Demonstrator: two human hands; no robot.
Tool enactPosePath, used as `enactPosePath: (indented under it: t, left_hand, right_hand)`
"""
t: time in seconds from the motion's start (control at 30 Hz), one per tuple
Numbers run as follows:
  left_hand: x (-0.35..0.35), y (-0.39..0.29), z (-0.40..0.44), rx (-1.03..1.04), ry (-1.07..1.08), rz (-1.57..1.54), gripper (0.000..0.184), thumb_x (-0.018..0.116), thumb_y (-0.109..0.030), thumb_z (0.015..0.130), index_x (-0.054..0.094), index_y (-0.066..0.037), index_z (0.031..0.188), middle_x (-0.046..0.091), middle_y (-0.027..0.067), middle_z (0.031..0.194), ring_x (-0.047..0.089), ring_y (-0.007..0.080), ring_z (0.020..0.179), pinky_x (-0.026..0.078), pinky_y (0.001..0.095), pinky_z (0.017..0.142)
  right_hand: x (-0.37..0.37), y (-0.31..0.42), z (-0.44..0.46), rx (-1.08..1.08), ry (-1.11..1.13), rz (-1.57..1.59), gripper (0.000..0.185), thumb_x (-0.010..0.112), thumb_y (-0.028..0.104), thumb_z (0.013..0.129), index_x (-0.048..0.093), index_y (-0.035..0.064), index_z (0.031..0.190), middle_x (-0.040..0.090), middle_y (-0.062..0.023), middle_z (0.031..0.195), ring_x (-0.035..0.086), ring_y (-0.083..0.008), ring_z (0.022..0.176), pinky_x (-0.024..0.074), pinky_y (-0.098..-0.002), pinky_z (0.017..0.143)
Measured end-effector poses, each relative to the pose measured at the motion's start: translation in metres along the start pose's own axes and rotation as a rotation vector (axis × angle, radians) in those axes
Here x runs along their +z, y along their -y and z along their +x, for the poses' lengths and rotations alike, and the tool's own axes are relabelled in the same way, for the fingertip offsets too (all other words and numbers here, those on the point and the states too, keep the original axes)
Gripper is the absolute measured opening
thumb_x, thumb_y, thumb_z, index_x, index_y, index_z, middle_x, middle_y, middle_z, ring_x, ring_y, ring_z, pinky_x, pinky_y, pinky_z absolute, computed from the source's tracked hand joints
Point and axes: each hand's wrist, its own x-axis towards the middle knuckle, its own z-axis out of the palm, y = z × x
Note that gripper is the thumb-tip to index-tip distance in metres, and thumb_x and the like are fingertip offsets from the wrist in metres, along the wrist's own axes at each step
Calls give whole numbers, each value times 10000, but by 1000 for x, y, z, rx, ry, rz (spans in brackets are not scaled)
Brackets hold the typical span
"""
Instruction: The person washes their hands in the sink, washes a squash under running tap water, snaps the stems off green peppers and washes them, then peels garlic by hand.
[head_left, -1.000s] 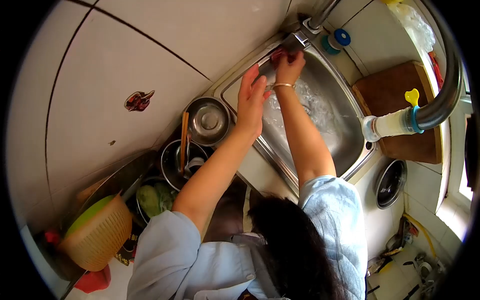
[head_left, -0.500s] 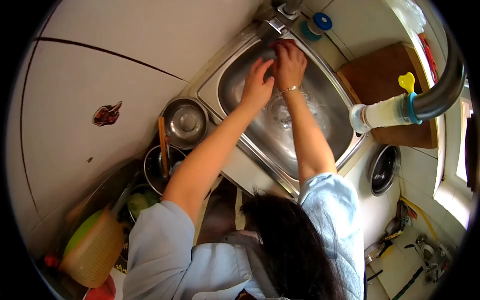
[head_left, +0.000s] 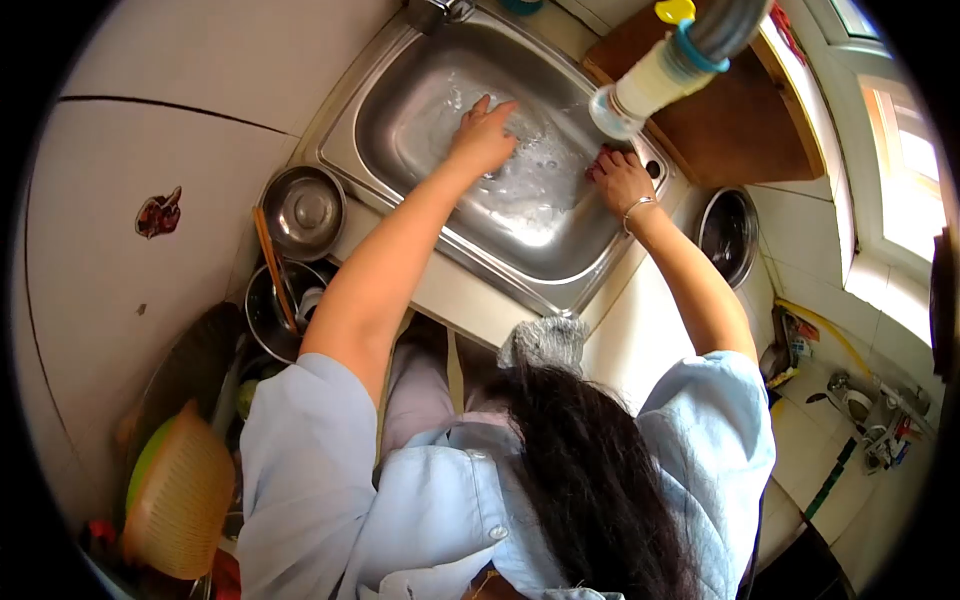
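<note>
A small dark red thing point(head_left: 598, 163) is at the inner side of the metal sink point(head_left: 545, 240), under the right hand point(head_left: 622, 180). This hand presses on it with the fingers close together and bent; how firm is the grip, I cannot tell. The left hand point(head_left: 482, 138) is over the water point(head_left: 535, 170), its fingers spread apart and holding nothing that can be seen. The faucet nozzle point(head_left: 640, 92) hangs near the right hand. To the left of the sink is a metal bowl point(head_left: 304, 212), and beside it a pot point(head_left: 262, 318) with orange sticks point(head_left: 272, 262) leaning inside. A dark bowl point(head_left: 728, 238) is to the right.
</note>
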Motion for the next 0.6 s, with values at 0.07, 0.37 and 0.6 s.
enactPosePath:
  t: [0.07,0.37,0.6]
  left_hand:
    - [-10,0,-15,2,15,7,515,574,-200,755,495,-209,1265,303,157,1415,333,355,1264,351,429,1001]
    - [-80,17,-55,190,-290,-205,371,610,-123,750,573,-38,1110,522,201,1170,475,327,1131,392,385,947]
    - [-84,40,-68,155,-409,-125,315,585,-70,779,569,-56,1094,509,146,1187,487,307,1115,403,352,932]
  right_hand:
    - [-19,17,-21,29,168,86,248,583,204,759,651,153,992,602,-49,1028,520,-208,1016,417,-329,820]
    - [-11,159,57,-388,-362,1177,324,485,152,874,510,85,1190,533,-138,1209,497,-352,1097,415,-382,925]
    - [-42,168,198,53,-258,950,378,457,112,837,498,100,1212,430,-114,1325,421,-320,1200,359,-399,996]
